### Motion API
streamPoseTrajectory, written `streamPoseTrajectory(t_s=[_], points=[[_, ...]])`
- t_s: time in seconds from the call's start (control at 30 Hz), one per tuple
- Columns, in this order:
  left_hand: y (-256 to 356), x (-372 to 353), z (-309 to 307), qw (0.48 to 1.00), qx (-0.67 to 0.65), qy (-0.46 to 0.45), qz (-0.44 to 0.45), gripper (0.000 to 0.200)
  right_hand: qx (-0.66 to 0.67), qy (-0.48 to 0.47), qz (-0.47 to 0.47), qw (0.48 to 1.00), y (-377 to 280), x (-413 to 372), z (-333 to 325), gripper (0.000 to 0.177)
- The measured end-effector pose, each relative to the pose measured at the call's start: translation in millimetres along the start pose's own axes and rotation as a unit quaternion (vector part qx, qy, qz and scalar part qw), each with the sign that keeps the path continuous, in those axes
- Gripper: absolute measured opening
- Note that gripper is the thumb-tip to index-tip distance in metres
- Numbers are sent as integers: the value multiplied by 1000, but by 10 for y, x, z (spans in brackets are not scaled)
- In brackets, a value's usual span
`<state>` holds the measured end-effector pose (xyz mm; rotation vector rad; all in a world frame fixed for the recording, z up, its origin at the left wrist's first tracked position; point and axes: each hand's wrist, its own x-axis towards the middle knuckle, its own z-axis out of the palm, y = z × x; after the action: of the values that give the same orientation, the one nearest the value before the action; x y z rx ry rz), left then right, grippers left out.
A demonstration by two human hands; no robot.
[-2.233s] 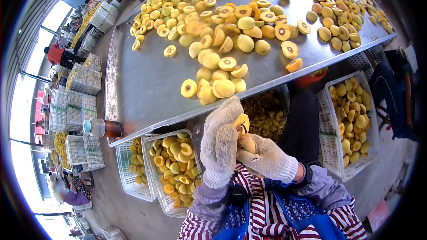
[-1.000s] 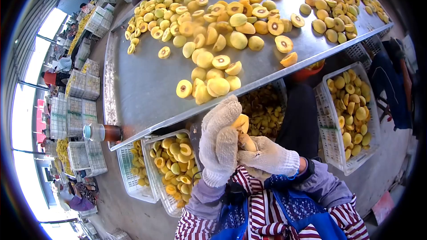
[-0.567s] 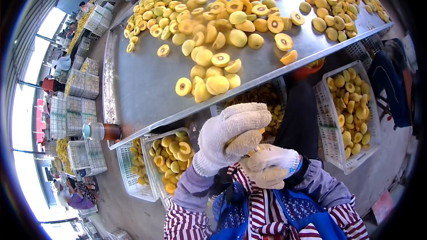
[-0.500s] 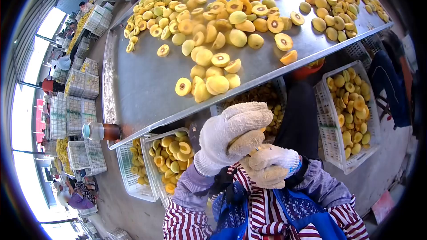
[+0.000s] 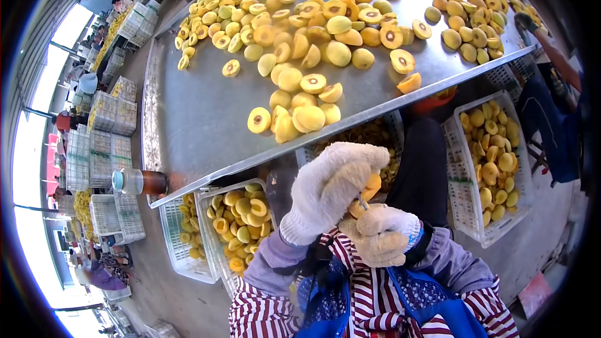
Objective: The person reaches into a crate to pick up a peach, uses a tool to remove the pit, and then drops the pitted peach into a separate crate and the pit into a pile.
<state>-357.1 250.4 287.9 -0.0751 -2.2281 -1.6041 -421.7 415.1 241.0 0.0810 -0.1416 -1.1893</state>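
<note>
Beyond a bottle (image 5: 139,181).
Left of it, crate stacks (image 5: 78,157) and a pink panel (image 5: 52,162); above-left, a person in red (image 5: 64,122); below-left, one in purple (image 5: 105,278).

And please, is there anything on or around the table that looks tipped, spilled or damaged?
Nothing clearly stands out. The jar at the metal table corner appears sideways, but the stacked crates beyond it appear turned too, so this is probably camera distortion.
</note>
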Motion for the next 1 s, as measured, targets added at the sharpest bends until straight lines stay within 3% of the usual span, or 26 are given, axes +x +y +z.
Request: streamPoseTrajectory(t_s=[0.1, 0.17, 0.2, 0.23, 0.33, 0.37, 0.47, 0.57, 0.67, 0.73, 0.77, 0.8, 0.83, 0.87, 0.93, 0.97, 1.0], points=[[47, 148, -114, 975, 165, -50, 143, 25, 7, 1, -2, 1000, 42, -37, -6, 27], [-48, 92, -87, 993, 62, -21, 96, 25, 52, -59, -9, 997, 34, 28, -24, 26], [-81, 61, -49, 997, 11, -5, 73, 25, 24, -38, -9, 999, 22, 34, 4, 25], [-59, -18, 25, 996, -86, 16, -33, 49, -3, -17, -11, 1000, 19, 22, 46, 25], [95, -104, 130, 948, -240, 73, -194, 64, -71, 29, -11, 997, -3, 12, 54, 23], [90, -99, 176, 940, -264, 100, -191, 69, -91, 42, -7, 995, -13, 12, 42, 22], [159, -133, 299, 882, -346, 216, -236, 65, -70, -10, 6, 997, -16, 70, -74, 19], [-123, -271, 269, 733, -577, 242, -268, 59, -159, 32, 9, 987, 19, 47, -152, 19], [-11, -387, 173, 799, -425, 315, -285, 60, -47, -18, 86, 995, -51, 89, -213, 19], [-86, -728, -65, 840, -248, 390, -283, 58, 42, -80, 116, 989, -62, 95, -354, 18], [-145, -972, -194, 844, -139, 438, -277, 57, 37, -7, 118, 992, -120, -77, -400, 19], [-252, -1276, -388, 855, -22, 456, -246, 51, -89, 93, 62, 990, -152, -62, -184, 20], [-390, -1632, -654, 829, 161, 426, -324, 44, -221, 202, 32, 954, -184, -47, 31, 21], [-397, -1838, -750, 753, 289, 386, -447, 35, -241, 217, 44, 945, -202, -21, 22, 20], [-408, -2157, -836, 690, 567, 195, -404, 32, -281, 246, 74, 925, -229, 53, -17, 18], [-447, -2125, -858, 735, 496, 255, -386, 30, -361, 304, 36, 881, -137, 120, -153, 16], [-450, -1943, -829, 772, 419, 309, -364, 29, -389, 286, 58, 874, -134, 167, -82, 18]])
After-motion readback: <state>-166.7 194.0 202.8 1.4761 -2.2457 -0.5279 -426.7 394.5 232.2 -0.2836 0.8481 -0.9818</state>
